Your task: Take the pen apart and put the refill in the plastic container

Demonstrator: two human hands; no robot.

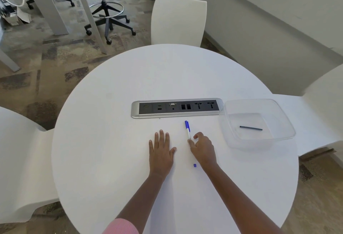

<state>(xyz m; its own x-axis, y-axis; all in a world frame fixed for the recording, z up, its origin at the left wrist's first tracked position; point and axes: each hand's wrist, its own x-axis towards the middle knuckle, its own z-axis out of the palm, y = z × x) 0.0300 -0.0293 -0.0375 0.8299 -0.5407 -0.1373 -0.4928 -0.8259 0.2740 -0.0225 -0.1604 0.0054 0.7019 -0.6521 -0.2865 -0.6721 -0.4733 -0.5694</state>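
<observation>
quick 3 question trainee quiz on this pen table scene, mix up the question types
1. True or false: the left hand lies flat on the table.
2. What lies inside the plastic container? A) blue cap B) dark refill C) nothing
3. Which hand touches the pen?

Key: 1 true. 2 B, the dark refill. 3 The right hand, fingertips at the pen's near end; a small blue piece lies loose beside its wrist.

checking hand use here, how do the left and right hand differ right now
The left hand lies flat, palm down, fingers spread, touching nothing but the table. The right hand is curled, its fingertips at the near end of the pen. Both rest on the table.
</observation>
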